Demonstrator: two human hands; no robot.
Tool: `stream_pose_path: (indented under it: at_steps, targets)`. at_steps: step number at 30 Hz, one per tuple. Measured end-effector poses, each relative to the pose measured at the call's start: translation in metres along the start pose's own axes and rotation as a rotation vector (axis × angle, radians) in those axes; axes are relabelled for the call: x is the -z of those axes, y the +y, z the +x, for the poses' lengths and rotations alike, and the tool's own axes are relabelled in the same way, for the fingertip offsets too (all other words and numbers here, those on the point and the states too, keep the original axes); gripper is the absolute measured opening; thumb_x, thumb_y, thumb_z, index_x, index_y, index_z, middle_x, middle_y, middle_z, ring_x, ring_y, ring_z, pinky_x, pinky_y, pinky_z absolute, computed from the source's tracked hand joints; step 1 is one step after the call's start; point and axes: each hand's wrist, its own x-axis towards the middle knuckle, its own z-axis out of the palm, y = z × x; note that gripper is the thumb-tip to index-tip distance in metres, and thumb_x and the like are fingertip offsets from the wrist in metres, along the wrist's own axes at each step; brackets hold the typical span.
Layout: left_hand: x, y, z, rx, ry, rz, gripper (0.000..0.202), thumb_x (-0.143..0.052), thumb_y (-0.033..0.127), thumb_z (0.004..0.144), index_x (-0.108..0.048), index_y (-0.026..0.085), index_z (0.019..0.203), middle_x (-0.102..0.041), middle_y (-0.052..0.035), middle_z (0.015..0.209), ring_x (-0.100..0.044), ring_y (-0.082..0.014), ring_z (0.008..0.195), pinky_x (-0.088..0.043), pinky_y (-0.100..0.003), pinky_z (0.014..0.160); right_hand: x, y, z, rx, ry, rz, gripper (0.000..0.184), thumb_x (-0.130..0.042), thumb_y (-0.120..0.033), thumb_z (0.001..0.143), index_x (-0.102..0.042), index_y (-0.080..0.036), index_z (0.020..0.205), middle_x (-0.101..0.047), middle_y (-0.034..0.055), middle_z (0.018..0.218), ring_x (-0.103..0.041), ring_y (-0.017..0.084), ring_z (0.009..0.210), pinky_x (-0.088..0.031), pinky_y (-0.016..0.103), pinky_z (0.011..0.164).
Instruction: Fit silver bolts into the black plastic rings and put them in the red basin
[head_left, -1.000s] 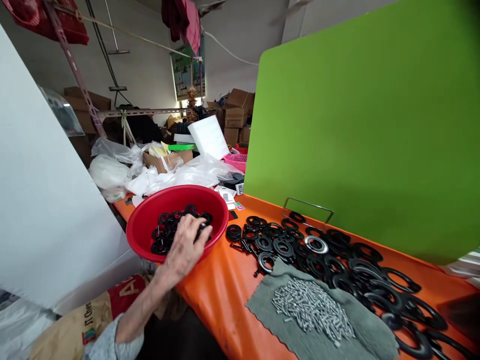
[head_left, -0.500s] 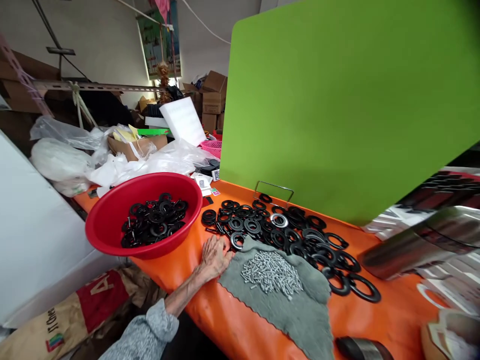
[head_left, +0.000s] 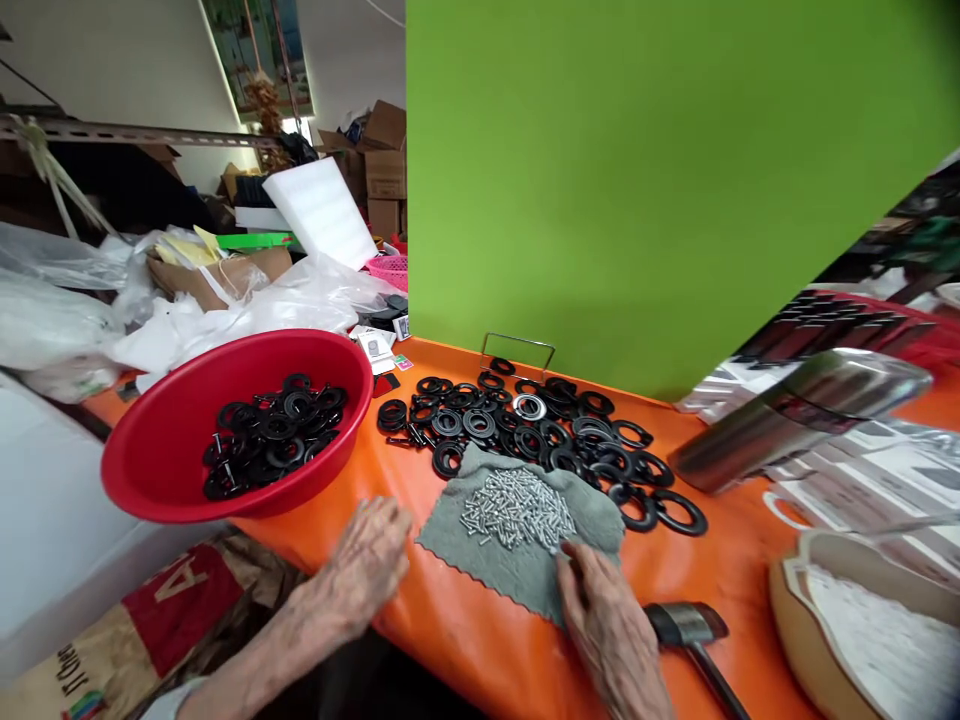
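My left hand (head_left: 367, 565) hovers over the near edge of the orange-covered table, between the red basin and the grey cloth. Its fingers are curled in, and what they hold, if anything, is hidden. My right hand (head_left: 611, 630) reaches onto the lower right of the grey cloth (head_left: 499, 575), thumb and forefinger bent together at the edge of a heap of small silver screws (head_left: 517, 508). Whether a screw is between those fingertips is too small to tell. Behind the cloth lie many black rings (head_left: 529, 442), one silver ring (head_left: 529, 407) and a few black pins (head_left: 411, 436).
A red basin (head_left: 150, 420) with black rings and pins stands left. Right of my right hand lies a hammer (head_left: 686, 625), near a tan bowl (head_left: 791, 600). A steel flask (head_left: 780, 430) leans at right. A green board (head_left: 600, 200) rises behind the table (head_left: 697, 570).
My left hand has drawn back from the black rings toward the table's near edge. My right hand has come into view at the screws. The view has turned a little to the right.
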Motion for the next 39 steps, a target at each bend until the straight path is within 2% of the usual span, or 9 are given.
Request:
stream_pose_path:
  at_steps: [4, 7, 11, 15, 19, 25, 28, 35, 39]
  targets:
    - [-0.021, 0.024, -0.006, -0.083, -0.268, -0.062, 0.035, -0.049, 0.007, 0.072, -0.053, 0.025, 0.101, -0.061, -0.0059, 0.107, -0.055, -0.0229, 0.108, -0.041, -0.041, 0.102, -0.009, -0.006, 0.01, -0.045, -0.06, -0.069, 0.028, -0.032, -0.035, 0.092, -0.053, -0.023, 0.078, -0.062, 0.0069, 0.072, -0.062, 0.023, 0.067, -0.05, 0.035, 0.061]
    - [-0.015, 0.036, 0.0, -0.02, -0.377, -0.088, 0.025, -0.05, 0.008, 0.073, -0.053, 0.022, 0.093, -0.056, -0.0053, 0.099, -0.054, -0.0223, 0.097, -0.045, -0.039, 0.093, -0.008, -0.004, 0.009, -0.069, -0.102, -0.082, 0.025, -0.032, -0.032, 0.091, -0.052, -0.022, 0.08, -0.063, 0.0078, 0.078, -0.063, 0.023, 0.073, -0.049, 0.035, 0.064]
    - [0.003, 0.034, 0.001, 0.074, -0.375, -0.053, 0.019, -0.052, 0.009, 0.076, -0.053, 0.02, 0.091, -0.053, -0.0053, 0.098, -0.05, -0.0242, 0.096, -0.043, -0.043, 0.092, -0.002, -0.005, 0.01, -0.094, -0.155, -0.06, 0.02, -0.034, -0.033, 0.087, -0.051, -0.023, 0.08, -0.06, 0.0061, 0.075, -0.061, 0.023, 0.067, -0.045, 0.033, 0.056]
    - [0.005, 0.029, -0.006, 0.104, -0.392, -0.167, 0.015, -0.047, 0.007, 0.083, -0.054, 0.019, 0.089, -0.055, -0.0058, 0.095, -0.051, -0.0225, 0.095, -0.043, -0.04, 0.094, 0.006, -0.005, 0.013, -0.092, -0.177, 0.042, 0.017, -0.037, -0.035, 0.081, -0.048, -0.024, 0.073, -0.057, 0.0034, 0.066, -0.059, 0.019, 0.056, -0.044, 0.03, 0.048]
    - [0.001, 0.037, -0.01, 0.188, -0.351, -0.466, 0.011, -0.047, 0.011, 0.086, -0.054, 0.018, 0.091, -0.059, -0.0053, 0.093, -0.055, -0.0187, 0.089, -0.047, -0.034, 0.087, 0.02, -0.012, 0.004, -0.137, -0.14, 0.204, 0.024, -0.04, -0.041, 0.08, -0.055, -0.023, 0.079, -0.068, 0.0061, 0.074, -0.066, 0.019, 0.063, -0.052, 0.028, 0.056]
    - [0.011, 0.062, -0.012, 0.37, -0.382, -0.756, 0.01, -0.051, 0.023, 0.086, -0.059, 0.017, 0.087, -0.061, -0.0014, 0.084, -0.052, -0.0136, 0.074, -0.044, -0.026, 0.072, 0.039, -0.044, -0.024, -0.418, -0.328, 0.762, 0.029, -0.06, -0.05, 0.078, -0.064, -0.022, 0.085, -0.069, 0.004, 0.077, -0.067, 0.017, 0.07, -0.054, 0.023, 0.062]
    - [0.013, 0.07, -0.014, 0.44, -0.424, -0.883, 0.015, -0.054, 0.029, 0.086, -0.059, 0.016, 0.087, -0.058, -0.0005, 0.079, -0.049, -0.012, 0.07, -0.04, -0.025, 0.068, 0.047, -0.065, -0.029, -0.561, -0.322, 0.939, 0.029, -0.067, -0.05, 0.075, -0.064, -0.023, 0.085, -0.066, 0.0011, 0.076, -0.062, 0.015, 0.068, -0.051, 0.02, 0.06]
    - [0.008, 0.082, -0.019, 0.706, -0.505, -1.567, 0.037, -0.069, 0.045, 0.078, -0.064, 0.008, 0.081, -0.056, -0.0015, 0.07, -0.048, -0.0092, 0.065, -0.036, -0.022, 0.066, 0.06, -0.089, -0.026, -0.723, -0.32, 1.138, 0.029, -0.071, -0.05, 0.072, -0.065, -0.023, 0.079, -0.06, -0.0016, 0.069, -0.055, 0.012, 0.065, -0.047, 0.019, 0.062]
    - [0.005, 0.086, -0.021, 0.811, -0.515, -1.717, 0.037, -0.076, 0.042, 0.073, -0.067, 0.007, 0.079, -0.056, -0.0018, 0.066, -0.048, -0.0079, 0.062, -0.034, -0.021, 0.062, 0.059, -0.09, -0.029, -0.739, -0.314, 1.177, 0.028, -0.072, -0.049, 0.071, -0.065, -0.023, 0.08, -0.062, -0.0011, 0.073, -0.056, 0.012, 0.067, -0.047, 0.018, 0.062]
